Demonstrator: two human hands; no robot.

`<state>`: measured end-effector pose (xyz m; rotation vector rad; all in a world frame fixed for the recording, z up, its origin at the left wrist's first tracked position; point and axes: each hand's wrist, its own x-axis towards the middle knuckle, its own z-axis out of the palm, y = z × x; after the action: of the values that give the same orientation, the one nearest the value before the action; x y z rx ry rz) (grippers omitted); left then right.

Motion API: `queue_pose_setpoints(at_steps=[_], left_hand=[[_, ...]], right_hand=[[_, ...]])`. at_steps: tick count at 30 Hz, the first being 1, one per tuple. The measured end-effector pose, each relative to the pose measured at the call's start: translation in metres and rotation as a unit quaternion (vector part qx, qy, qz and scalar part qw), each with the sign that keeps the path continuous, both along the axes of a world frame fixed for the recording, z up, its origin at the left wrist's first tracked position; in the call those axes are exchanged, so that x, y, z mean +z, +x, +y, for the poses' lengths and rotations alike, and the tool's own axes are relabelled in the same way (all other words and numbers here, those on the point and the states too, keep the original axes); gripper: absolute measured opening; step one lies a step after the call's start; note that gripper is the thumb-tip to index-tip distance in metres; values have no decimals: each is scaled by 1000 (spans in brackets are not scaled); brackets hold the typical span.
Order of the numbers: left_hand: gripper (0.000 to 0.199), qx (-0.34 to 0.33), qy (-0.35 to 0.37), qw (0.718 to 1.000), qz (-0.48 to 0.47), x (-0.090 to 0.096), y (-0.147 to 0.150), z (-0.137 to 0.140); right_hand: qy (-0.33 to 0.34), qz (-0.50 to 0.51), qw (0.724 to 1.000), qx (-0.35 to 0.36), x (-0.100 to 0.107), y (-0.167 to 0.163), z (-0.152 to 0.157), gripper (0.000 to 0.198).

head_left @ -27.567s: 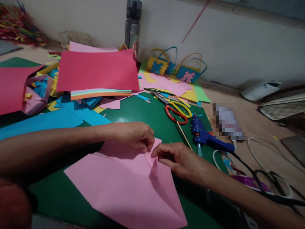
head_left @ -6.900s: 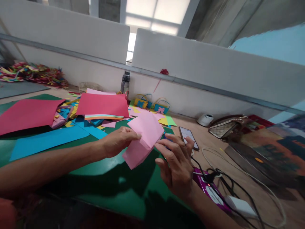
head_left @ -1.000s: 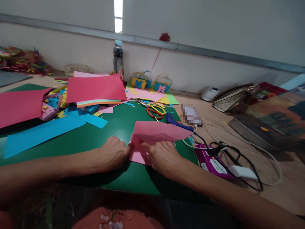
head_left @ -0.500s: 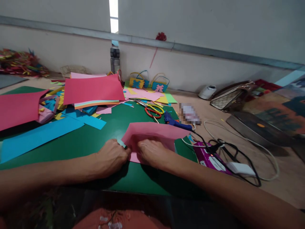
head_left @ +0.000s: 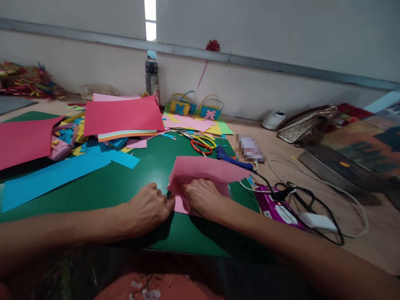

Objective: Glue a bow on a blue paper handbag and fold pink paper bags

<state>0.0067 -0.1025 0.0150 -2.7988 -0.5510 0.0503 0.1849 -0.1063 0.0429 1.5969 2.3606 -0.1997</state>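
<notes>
A sheet of pink paper (head_left: 215, 167), bent into a fold with its upper flap standing up, lies near the front of a green board (head_left: 134, 191). My left hand (head_left: 151, 205) is curled, with its thumb and fingertips at the paper's left end. Inside the fold, my right hand (head_left: 202, 197) bears down on the lower layer, its fingers bent and their tips mostly hidden. Just beyond the paper lie a blue glue gun (head_left: 230, 158) and scissors with red and yellow handles (head_left: 203, 144).
Red sheets (head_left: 123, 116) top a paper stack at the back left, near blue strips (head_left: 56, 179) and scraps. Small paper baskets (head_left: 210, 112) stand at the back. A purple power strip (head_left: 278, 210) with tangled cables lies to the right, before a handbag (head_left: 303, 129).
The paper's left end has shifted slightly right and its flap stands a little higher. The pale edge beside my left hand no longer shows. My right hand stays inside the fold.
</notes>
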Motion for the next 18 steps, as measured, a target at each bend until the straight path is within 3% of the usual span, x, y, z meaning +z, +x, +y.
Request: queue_pose_setpoints(at_steps=[12,18], left_hand=[[19,-16,11,1000,-2,1,2,-1],[26,4,2,1000,4,6,0,-4]], right_hand=[[3,-3,997,75,13,7,-23,47],[2,13,998,54,14,7,-23,40]])
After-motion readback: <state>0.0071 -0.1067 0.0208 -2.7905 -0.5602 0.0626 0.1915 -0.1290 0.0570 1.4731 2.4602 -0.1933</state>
